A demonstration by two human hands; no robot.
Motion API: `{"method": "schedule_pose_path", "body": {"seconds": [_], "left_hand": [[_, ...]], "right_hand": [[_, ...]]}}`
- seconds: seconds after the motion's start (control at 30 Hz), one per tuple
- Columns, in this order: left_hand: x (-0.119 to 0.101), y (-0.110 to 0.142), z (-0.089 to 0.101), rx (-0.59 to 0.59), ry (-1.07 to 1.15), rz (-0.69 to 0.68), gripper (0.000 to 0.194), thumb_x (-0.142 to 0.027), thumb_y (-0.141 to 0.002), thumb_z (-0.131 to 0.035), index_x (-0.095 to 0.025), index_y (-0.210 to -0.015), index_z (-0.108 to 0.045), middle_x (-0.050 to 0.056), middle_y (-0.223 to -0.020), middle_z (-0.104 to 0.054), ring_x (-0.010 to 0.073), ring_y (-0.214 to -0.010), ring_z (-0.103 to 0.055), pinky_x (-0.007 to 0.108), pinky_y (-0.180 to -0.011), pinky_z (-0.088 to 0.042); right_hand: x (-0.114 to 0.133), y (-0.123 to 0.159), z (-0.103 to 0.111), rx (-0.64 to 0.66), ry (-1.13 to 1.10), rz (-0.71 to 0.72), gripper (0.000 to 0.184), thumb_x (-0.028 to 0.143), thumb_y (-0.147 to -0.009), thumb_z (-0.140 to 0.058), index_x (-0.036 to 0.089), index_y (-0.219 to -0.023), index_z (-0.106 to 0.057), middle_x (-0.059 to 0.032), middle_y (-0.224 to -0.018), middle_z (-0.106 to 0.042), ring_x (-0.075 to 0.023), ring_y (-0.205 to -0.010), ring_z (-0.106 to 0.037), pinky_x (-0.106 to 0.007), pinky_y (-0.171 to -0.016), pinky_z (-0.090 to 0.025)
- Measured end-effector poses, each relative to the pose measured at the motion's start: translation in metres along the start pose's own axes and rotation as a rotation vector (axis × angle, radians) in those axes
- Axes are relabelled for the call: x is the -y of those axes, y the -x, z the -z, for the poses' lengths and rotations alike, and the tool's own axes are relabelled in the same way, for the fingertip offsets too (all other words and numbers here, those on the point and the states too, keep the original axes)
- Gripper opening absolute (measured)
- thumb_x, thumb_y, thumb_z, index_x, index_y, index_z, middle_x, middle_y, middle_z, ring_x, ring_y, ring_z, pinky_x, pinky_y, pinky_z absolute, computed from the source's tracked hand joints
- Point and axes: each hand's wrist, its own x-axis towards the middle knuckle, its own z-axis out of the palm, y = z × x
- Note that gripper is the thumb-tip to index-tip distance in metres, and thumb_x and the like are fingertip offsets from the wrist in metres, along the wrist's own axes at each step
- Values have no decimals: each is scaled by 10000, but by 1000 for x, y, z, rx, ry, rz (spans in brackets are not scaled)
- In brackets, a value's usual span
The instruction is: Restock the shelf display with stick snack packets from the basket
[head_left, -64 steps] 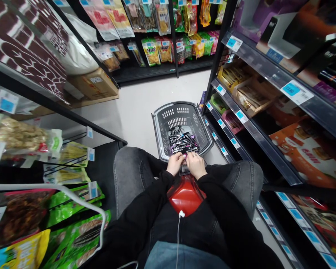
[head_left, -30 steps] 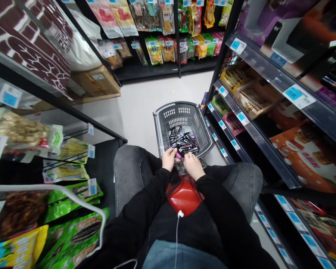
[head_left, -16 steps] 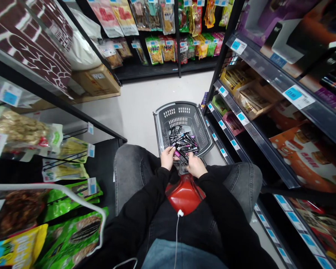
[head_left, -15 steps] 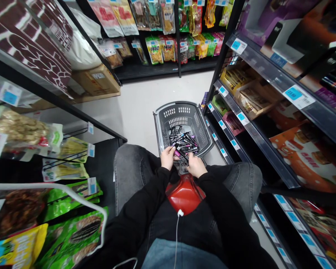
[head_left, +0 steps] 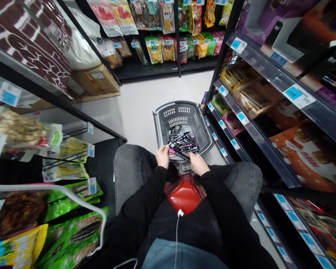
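One slim black-and-magenta packet spans from the left hand, pinching its magenta end, to the right hand, pinching its dark end; likely light and slick, best held at those ends. Just beyond the hands, a grey slotted plastic basket stands on pale floor, dark shelves rightward.

1. I work from one wide feed: a camera on the person's head, facing forward and steeply down.
2. Sleeves come nearest, running up from the bottom edge; left hand and right hand sit near mid-frame.
3. I look past them, down into the basket.
4. Right-side shelving stands close; the far shelf lies farthest, up top.
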Motion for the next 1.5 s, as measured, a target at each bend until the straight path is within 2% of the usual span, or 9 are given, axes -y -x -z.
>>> {"method": "schedule_pose_path", "body": {"seconds": [0.17,0.37,0.53,0.6,0.67,0.8,1.0,1.27,1.5], "left_hand": [[-6,-6,5,23,41,28,215,-316,-717,-581,-134,-826,-548,-14,-629,-571,90,-497,-576,238,-496,-532],[-16,-5,8,224,109,5,432,-232,-693,-602,-230,-1105,-471,-36,-709,-555,76,-579,-581,269,-592,-561],[-27,1,8,374,99,3,616,-154,-609,-666,-249,-1180,-457,18,-942,-584,89,-648,-596,279,-590,-573],[-32,2,9,476,64,14,663,-131,-577,-688,-255,-1192,-474,46,-1078,-571,110,-693,-611,289,-593,-575],[-35,2,11,546,6,29,624,-126,-553,-713,-211,-1146,-539,60,-1090,-581,129,-703,-624,303,-611,-576],[-36,2,14,544,-77,29,582,-145,-530,-753,-149,-1094,-610,46,-927,-642,145,-662,-638,344,-670,-572],[-34,2,15,644,-239,170,389,-188,-527,-770,-133,-907,-706,102,-1095,-638,166,-715,-651,281,-615,-574],[-29,1,11,601,-193,125,269,-273,-478,-799,-89,-635,-682,126,-968,-684,185,-650,-649,297,-546,-572],[-31,1,11,542,-87,152,304,-289,-471,-799,-95,-611,-611,96,-876,-693,191,-651,-645,348,-589,-568]], "right_hand": [[-4,2,0,-108,-198,95,417,58,-786,-367,72,-1198,-433,-138,-1087,-573,-193,-1051,-468,-308,-941,-357],[-18,0,-1,-320,-589,25,358,172,-846,-373,145,-1174,-515,-80,-1089,-586,-164,-1022,-518,-305,-908,-406],[-36,8,9,-250,-822,-36,372,322,-805,-526,188,-1146,-585,-48,-993,-631,-145,-797,-591,-289,-768,-480],[-42,12,15,-225,-875,-44,396,329,-789,-554,189,-1158,-586,-49,-998,-643,-145,-796,-596,-292,-772,-482],[-47,16,21,-213,-894,-33,398,321,-774,-579,186,-1148,-597,-52,-1010,-657,-156,-841,-600,-305,-815,-468],[-55,21,32,-164,-895,-20,372,320,-773,-586,197,-1123,-616,-55,-1056,-661,-185,-924,-606,-328,-873,-442],[-61,23,39,-76,-891,-2,321,356,-801,-544,217,-1071,-650,-43,-1079,-655,-216,-1024,-591,-348,-923,-420],[-58,26,44,-142,-858,-34,313,348,-814,-510,202,-1077,-598,-13,-840,-667,-150,-708,-605,-258,-680,-463],[-44,19,47,-166,-756,41,154,315,-846,-452,190,-781,-513,19,-731,-565,-114,-684,-545,-217,-672,-418]]}}
